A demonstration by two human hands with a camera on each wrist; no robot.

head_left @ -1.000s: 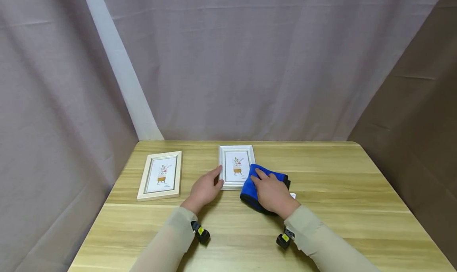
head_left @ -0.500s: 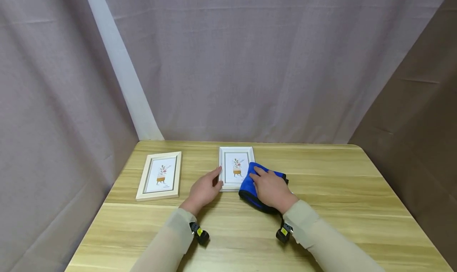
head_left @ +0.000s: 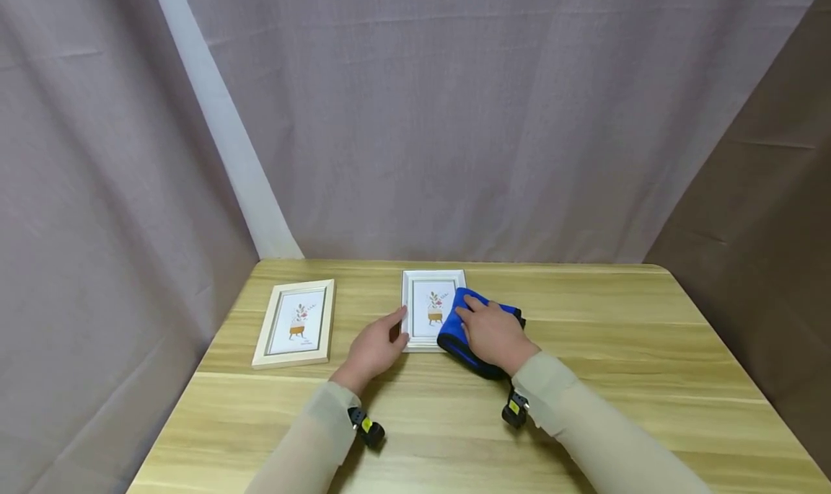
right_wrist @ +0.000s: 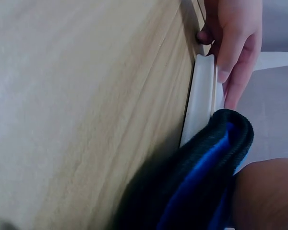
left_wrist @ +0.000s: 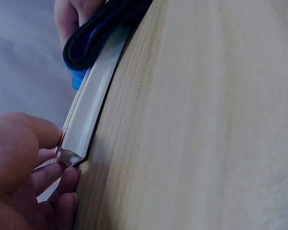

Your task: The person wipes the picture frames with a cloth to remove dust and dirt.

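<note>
A white picture frame (head_left: 411, 280) with a flower-pot print lies face up near the table's far edge. My left hand (head_left: 375, 348) grips its near left corner, thumb low on the border. In the left wrist view the fingers (left_wrist: 68, 178) curl in at the frame's corner. Across the frame's right side lies a folded blue cloth (head_left: 453, 326) with black edging, hiding part of the print. My right hand (head_left: 496, 335) presses down on this cloth with its fingers spread over the top. Seen from the right wrist, the cloth (right_wrist: 197, 175) folds up beside the hand.
A cream picture frame (head_left: 262, 345) with a similar print lies farther left on the wooden table (head_left: 617, 350). Grey curtains (head_left: 415, 119) hang behind the table and at its sides. A small black camera (head_left: 371, 433) is strapped to each wrist.
My right hand has slid the blue cloth slightly away from me along the white frame. My left hand keeps its hold on the frame. The head view has shifted a little.
</note>
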